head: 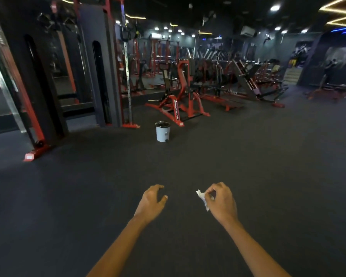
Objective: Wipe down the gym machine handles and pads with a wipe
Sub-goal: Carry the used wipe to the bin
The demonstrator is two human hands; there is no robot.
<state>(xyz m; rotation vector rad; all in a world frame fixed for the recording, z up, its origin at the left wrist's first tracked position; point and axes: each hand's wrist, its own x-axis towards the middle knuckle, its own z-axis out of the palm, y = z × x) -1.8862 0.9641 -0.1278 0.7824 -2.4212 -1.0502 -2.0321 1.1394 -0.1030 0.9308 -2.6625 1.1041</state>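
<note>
Crumpled white wipe [202, 198] pinched in right hand [221, 200].

Head cam, single wide-angle view, facing fwd and down.
Floor [248, 156] fills centre; both forearms enter from bottom edge, hands close at lower centre; machines far off across upper half, edges curved by lens.

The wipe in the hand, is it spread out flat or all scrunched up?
Scrunched up. The wipe is a small crumpled white wad pinched in the right hand, with only a bit poking out.
</note>
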